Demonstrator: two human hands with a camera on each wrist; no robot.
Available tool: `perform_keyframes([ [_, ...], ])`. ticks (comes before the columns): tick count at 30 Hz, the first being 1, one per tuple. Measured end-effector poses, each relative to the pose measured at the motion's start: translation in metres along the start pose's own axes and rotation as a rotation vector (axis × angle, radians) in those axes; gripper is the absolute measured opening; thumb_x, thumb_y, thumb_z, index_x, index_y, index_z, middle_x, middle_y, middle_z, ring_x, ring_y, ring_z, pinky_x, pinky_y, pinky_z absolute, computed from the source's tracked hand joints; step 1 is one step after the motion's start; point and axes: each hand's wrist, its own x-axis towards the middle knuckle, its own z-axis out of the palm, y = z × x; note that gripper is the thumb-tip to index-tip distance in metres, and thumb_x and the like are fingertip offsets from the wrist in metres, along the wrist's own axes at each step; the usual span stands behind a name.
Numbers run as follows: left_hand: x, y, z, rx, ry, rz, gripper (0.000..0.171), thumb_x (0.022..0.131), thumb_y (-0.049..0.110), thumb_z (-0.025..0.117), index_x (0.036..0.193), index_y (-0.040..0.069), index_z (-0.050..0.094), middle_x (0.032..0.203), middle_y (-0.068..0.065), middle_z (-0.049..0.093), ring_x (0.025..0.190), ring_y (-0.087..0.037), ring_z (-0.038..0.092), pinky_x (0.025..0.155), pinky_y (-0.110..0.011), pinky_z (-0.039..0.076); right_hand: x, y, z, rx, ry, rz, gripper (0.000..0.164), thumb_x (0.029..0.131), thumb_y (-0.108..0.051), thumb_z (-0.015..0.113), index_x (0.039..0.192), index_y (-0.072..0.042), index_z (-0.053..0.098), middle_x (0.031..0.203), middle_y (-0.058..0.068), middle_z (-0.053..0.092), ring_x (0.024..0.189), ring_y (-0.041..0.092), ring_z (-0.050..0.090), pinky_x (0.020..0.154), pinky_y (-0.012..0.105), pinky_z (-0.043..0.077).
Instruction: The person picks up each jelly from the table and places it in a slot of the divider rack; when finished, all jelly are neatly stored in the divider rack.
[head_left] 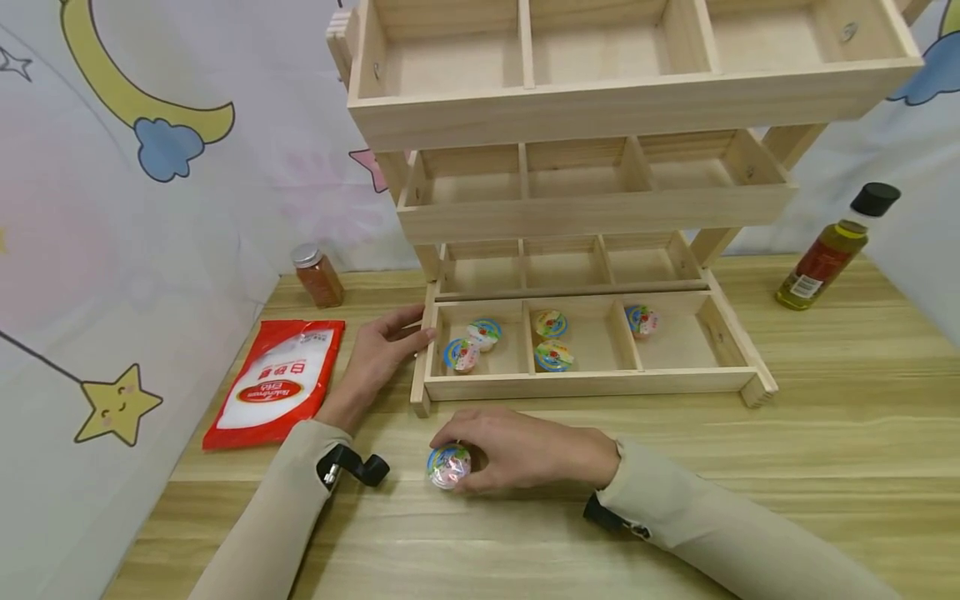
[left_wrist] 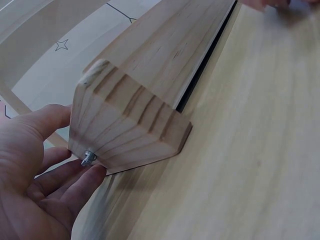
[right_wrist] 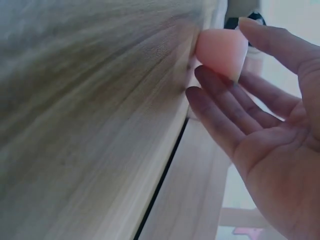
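On the table in front of the wooden rack, my right hand [head_left: 510, 450] holds a pink jelly cup [head_left: 449, 466] between thumb and fingers. The right wrist view shows the cup's pink side [right_wrist: 220, 52] close to the tabletop. My left hand [head_left: 382, 354] touches the left side of the wooden rack [head_left: 592, 385] near its base. In the left wrist view its fingertips rest against the rack's end piece [left_wrist: 125, 115]. The bottom tray holds two jelly cups [head_left: 484, 333] in the left compartment, two yellowish ones [head_left: 553, 356] in the middle and one pinkish cup [head_left: 642, 321] in the right.
Left of my left hand lies a red and white bag [head_left: 273, 383]. A spice jar [head_left: 318, 275] with a silver lid stands behind it. An oil bottle [head_left: 832, 250] is at the back right. The rack's upper tiers [head_left: 630, 108] overhang the bottom tray.
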Motion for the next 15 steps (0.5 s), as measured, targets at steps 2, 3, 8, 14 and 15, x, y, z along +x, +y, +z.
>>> perform_keyframes([
  [2, -0.001, 0.0, 0.0, 0.006, 0.0, -0.002, 0.057, 0.099, 0.02, 0.078, 0.149, 0.001, 0.06, 0.147, -0.02, 0.061, 0.134, -0.033, 0.061, 0.105, -0.032, 0.053, -0.001, 0.0, 0.0, -0.001, 0.002, 0.0, 0.042, 0.094, -0.02, 0.084, 0.13, -0.004, 0.07, 0.126, 0.004, 0.069, 0.117, 0.009, 0.061, 0.106, 0.023, 0.046],
  [3, -0.001, 0.0, 0.0, 0.007, 0.001, -0.003, 0.057, 0.099, 0.02, 0.078, 0.149, 0.001, 0.06, 0.147, -0.02, 0.061, 0.134, -0.032, 0.061, 0.105, -0.032, 0.053, -0.001, 0.0, 0.0, -0.001, 0.003, 0.002, 0.042, 0.094, -0.02, 0.084, 0.13, -0.004, 0.07, 0.126, 0.004, 0.069, 0.117, 0.009, 0.062, 0.106, 0.023, 0.046],
  [8, -0.002, 0.0, 0.0, 0.002, -0.005, -0.003, 0.057, 0.099, 0.02, 0.077, 0.15, 0.001, 0.059, 0.148, -0.02, 0.061, 0.134, -0.032, 0.061, 0.103, -0.028, 0.052, -0.005, 0.002, -0.006, 0.019, 0.016, 0.016, 0.04, 0.093, -0.016, 0.083, 0.129, -0.003, 0.069, 0.124, 0.003, 0.07, 0.114, 0.008, 0.063, 0.104, 0.023, 0.048],
  [14, -0.001, -0.001, 0.0, 0.013, 0.0, 0.0, 0.056, 0.099, 0.02, 0.077, 0.15, 0.002, 0.059, 0.148, -0.019, 0.061, 0.134, -0.032, 0.061, 0.106, -0.034, 0.052, -0.013, 0.006, -0.024, 0.04, 0.066, 0.041, 0.041, 0.094, -0.015, 0.083, 0.13, -0.001, 0.069, 0.123, 0.003, 0.07, 0.107, 0.01, 0.065, 0.097, 0.027, 0.054],
  [15, 0.0, -0.001, 0.0, 0.015, 0.001, 0.0, 0.057, 0.099, 0.02, 0.077, 0.15, 0.002, 0.059, 0.149, -0.019, 0.06, 0.134, -0.032, 0.061, 0.107, -0.035, 0.051, -0.015, 0.007, -0.027, 0.039, 0.074, 0.048, 0.041, 0.094, -0.015, 0.083, 0.131, -0.001, 0.069, 0.123, 0.003, 0.07, 0.107, 0.01, 0.066, 0.096, 0.028, 0.055],
])
